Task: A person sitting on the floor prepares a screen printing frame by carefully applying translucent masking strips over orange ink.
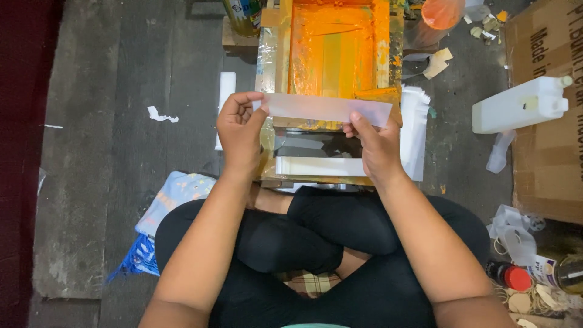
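Observation:
I sit cross-legged on the floor and hold a long translucent white plastic strip (pixel 325 109) level in front of me. My left hand (pixel 240 130) pinches its left end and my right hand (pixel 376 146) pinches its right end from below. Behind the strip lies a wooden screen-printing frame (pixel 331 45) smeared with orange ink. Under my hands, on the printing base (pixel 267 130), rests another white strip (pixel 319 166).
A stack of white strips (pixel 416 130) lies right of the frame. A white plastic jerrycan (pixel 522 104) lies on its side beside a cardboard box (pixel 549 109). Bottles (pixel 562 272) and scraps sit at lower right. A patterned cloth (pixel 170 197) lies at my left knee.

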